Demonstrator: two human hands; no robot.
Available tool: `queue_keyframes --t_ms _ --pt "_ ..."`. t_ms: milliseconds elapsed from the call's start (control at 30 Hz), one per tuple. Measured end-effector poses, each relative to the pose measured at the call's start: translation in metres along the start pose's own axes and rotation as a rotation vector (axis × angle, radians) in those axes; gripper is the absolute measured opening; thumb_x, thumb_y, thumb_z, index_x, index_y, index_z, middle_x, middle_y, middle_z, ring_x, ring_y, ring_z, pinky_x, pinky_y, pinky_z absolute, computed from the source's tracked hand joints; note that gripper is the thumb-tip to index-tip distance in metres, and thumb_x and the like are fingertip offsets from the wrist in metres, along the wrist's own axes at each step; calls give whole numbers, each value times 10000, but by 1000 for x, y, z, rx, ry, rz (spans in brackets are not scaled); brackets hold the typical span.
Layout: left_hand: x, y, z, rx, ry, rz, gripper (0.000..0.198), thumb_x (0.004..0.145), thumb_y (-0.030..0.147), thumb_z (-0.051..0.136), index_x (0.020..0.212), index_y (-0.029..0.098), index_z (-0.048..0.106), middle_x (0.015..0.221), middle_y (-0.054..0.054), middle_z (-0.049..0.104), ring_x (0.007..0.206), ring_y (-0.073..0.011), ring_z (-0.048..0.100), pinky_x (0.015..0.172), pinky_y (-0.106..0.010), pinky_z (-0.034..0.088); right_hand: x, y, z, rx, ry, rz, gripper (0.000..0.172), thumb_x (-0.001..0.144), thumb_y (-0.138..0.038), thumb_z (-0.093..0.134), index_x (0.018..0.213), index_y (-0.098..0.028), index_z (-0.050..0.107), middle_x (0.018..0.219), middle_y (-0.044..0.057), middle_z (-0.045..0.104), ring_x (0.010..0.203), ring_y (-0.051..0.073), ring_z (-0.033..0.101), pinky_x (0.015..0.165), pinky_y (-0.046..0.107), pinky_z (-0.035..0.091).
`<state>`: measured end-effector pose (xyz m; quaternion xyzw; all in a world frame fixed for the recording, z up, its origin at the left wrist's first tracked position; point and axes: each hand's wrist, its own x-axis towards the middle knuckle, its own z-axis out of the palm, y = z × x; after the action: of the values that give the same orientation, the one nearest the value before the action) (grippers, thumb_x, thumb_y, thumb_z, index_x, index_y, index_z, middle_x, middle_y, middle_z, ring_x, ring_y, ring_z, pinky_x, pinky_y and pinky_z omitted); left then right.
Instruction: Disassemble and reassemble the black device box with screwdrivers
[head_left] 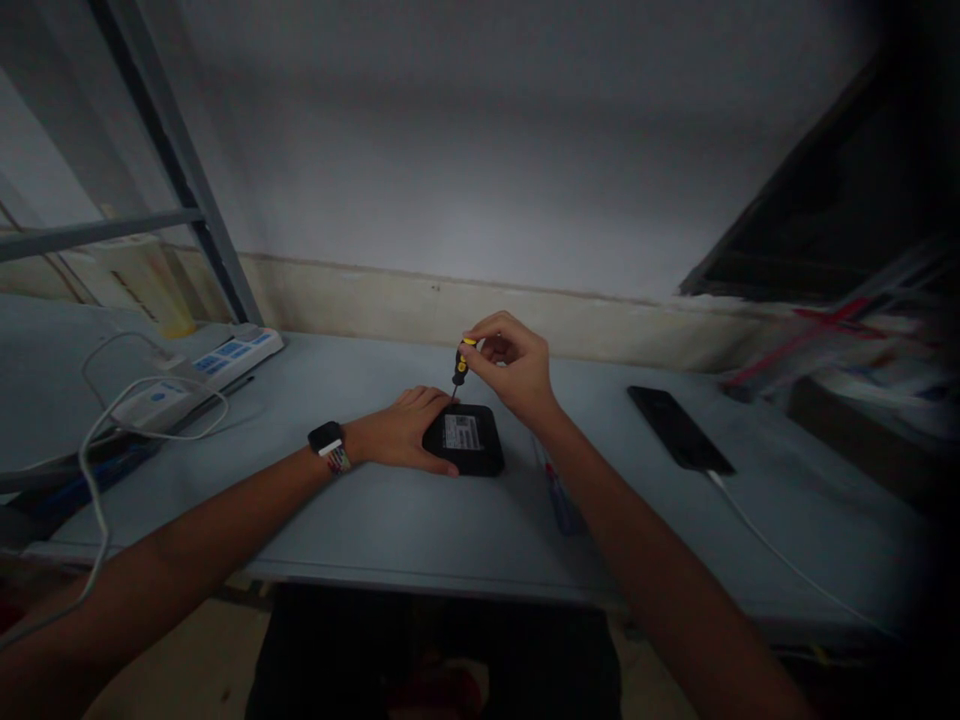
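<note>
A small black square box (487,455) with rounded corners and a printed label on top lies flat on the pale blue table (390,530). My left hand (405,432) grips its left side, thumb along the near edge and fingers at the far edge. Between the thumb and fingers of my right hand (516,365) is the black and yellow handle of a screwdriver (460,365). It stands nearly upright, its tip at the box's far left corner; whether it sits in a screw is too small to tell. Partly behind my right forearm lies another screwdriver (561,505) with a bluish handle.
A phone (679,428) with a white cable lies at the right. On the left are a white power strip (202,375) with a plugged-in charger, loose cables and a yellowish clear cup (161,290). A metal frame post (191,190) rises there. The wall borders the table's back.
</note>
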<state>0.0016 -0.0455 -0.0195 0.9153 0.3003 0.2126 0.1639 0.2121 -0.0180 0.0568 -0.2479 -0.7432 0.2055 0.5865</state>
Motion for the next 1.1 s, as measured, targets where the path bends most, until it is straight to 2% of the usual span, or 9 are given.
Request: queue_keyframes --t_ms 333,533,667,767,900,1033,1100 --pt "0 0 1 3 0 -7 1025 812 840 752 1546 166 512 1444 -213 594 1350 -427 540 1217 -646 404 2 0 -2 165 -90 136 91 850 -274 812 921 -227 782 988 18 752 541 63 555 451 262 418" --pt "1 -1 1 -3 4 -18 1027 799 843 758 1550 186 518 1430 -196 601 1333 -420 544 1205 -643 413 0 0 -1 244 -114 243 122 855 -241 707 939 -231 795 978 22 817 476 57 530 433 254 422" --pt "1 -1 2 1 11 -8 1013 815 840 742 1553 185 514 1434 -199 601 1345 -426 537 1206 -655 408 0 0 2 294 -107 268 154 857 -231 649 926 -238 787 989 17 822 471 53 519 417 244 355" --pt "1 -1 0 13 7 3 997 824 838 738 1541 181 517 1423 -197 605 1336 -418 545 1207 -646 414 0 -1 7 307 -94 278 94 897 -304 701 908 -240 768 953 11 801 476 48 479 423 243 331" --pt "1 1 -1 26 -11 -4 1021 822 846 739 1537 152 513 1419 -205 601 1339 -417 543 1212 -628 418 3 -3 14 305 -50 316 245 829 -415 867 860 -231 708 866 -1 753 483 44 450 414 232 293" --pt "1 0 0 15 6 -6 1017 810 832 764 1549 183 508 1428 -193 602 1345 -419 543 1215 -634 413 4 0 18 338 -60 358 372 806 -448 904 973 -255 634 872 6 777 540 75 524 416 211 315" --pt "1 0 1 15 8 -8 1024 803 834 769 1551 184 509 1432 -192 598 1350 -422 539 1220 -631 408 4 2 17 358 -67 367 412 808 -459 905 968 -264 579 879 12 804 552 83 549 423 205 338"
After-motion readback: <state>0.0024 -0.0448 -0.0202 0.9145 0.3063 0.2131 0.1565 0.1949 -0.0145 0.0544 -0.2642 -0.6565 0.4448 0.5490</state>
